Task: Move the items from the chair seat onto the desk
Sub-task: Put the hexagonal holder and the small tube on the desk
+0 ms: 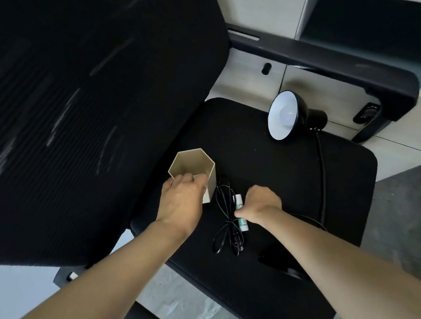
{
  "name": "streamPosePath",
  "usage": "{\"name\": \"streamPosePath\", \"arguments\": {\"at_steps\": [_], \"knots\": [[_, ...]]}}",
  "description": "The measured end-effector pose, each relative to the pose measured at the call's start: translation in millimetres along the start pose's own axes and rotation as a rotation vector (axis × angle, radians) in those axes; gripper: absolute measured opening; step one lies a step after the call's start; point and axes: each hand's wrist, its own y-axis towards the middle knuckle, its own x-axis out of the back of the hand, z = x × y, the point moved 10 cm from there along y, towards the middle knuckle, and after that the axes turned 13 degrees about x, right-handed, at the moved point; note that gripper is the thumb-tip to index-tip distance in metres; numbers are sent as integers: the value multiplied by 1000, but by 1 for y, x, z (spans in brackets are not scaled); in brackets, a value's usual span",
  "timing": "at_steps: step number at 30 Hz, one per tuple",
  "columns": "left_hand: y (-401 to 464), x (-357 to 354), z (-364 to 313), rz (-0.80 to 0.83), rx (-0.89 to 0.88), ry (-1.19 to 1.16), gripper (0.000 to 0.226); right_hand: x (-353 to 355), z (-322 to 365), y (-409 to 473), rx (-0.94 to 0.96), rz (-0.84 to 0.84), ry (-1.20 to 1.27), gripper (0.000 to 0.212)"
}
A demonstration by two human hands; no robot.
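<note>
While my left hand [182, 196] closes on the rim of the beige hexagonal plastic cup [194, 166] on the black chair seat [285, 177] and my right hand [259, 202] pinches the small white-green tube [242, 222] just beside that cup, I judge both must next be lifted to the desk, which I cannot see.

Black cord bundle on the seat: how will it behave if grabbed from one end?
The cord bundle is probably floppy: thin loops splay unevenly on the chair seat. It looks cinched near its middle only, so loose ends may dangle or snag. Likely light; the glue stick lies against it and could get nudged.
</note>
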Motion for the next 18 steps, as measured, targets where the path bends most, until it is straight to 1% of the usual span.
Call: {"name": "streamPosePath", "arguments": {"at_steps": [2, 4, 6, 8, 13, 18], "knots": [[2, 1, 1, -4, -4, -7, 19, 1, 2, 1, -2, -35, 53, 27], [4, 4, 2, -7, -3, -25, 16, 13, -1, 0, -12, -150, 142, 18], [6, 12, 1, -18, 2, -53, 14, 35, -6, -2, -7, -294, 241, 20], [9, 24, -2, -38, 2, -92, 12, 59, -9, -5, 33, -398, 330, 19], [14, 74, -32, -108, -52, -141, 14, 126, -11, -28, 139, -591, 538, 18], [11, 131, -85, -180, -154, -183, 14, 198, -22, -72, 223, -761, 674, 21]]}}
